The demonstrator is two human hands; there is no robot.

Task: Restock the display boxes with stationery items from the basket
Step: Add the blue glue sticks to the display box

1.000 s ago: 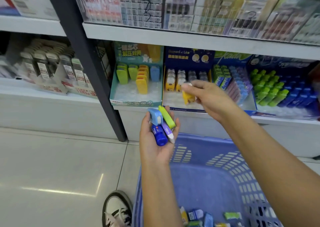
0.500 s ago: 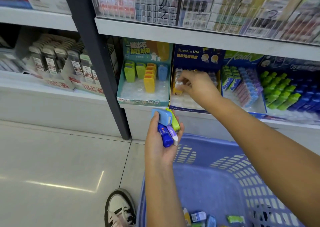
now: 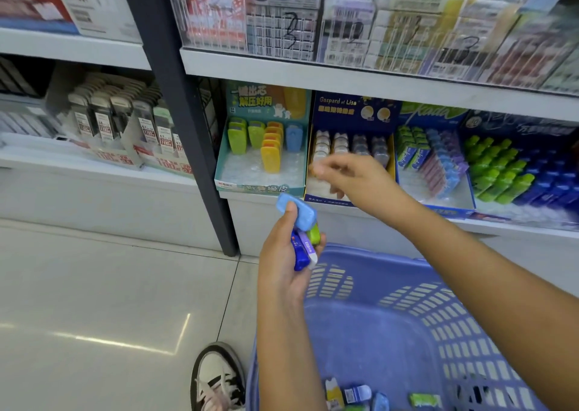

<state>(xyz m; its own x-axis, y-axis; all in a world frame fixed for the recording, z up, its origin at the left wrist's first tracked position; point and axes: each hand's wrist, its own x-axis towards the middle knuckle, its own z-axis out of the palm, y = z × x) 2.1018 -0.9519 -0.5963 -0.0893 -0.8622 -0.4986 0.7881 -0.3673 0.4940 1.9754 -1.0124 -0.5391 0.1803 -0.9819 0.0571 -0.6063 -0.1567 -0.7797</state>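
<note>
1. Change since half a second back: the right hand (image 3: 357, 180) has come out of the navy display box (image 3: 351, 109) and now hangs just in front of its front rows. The yellow piece it carried is no longer in it.
2. Right fingers (image 3: 329, 167): loosely spread, pointing left, with nothing visible between them. The tips are motion-blurred, so a small pinch cannot be ruled out.
3. Left hand (image 3: 282, 263): below the navy box's front-left corner, fingers curled round a bundle. The light-blue case (image 3: 297, 214) sits on top under the thumb. Beneath it are a green piece (image 3: 314, 234), a purple-and-white stick (image 3: 308, 247) and a dark-blue piece (image 3: 299, 258).
4. Key relation: the light-blue case lies near the right fingers, below them and slightly left. Its long axis is tilted, running upper-left to lower-right. The right hand is free, so it is the likely taker.
5. Judged destination: the blue row (image 3: 294, 136) in the teal display box (image 3: 260, 188), which touches the navy box's left side.
6. Look of the case: a rounded oblong in pale blue, matching that row.
7. The basket (image 3: 376, 254) sits below the navy box, with a few pieces left at its bottom.
</note>
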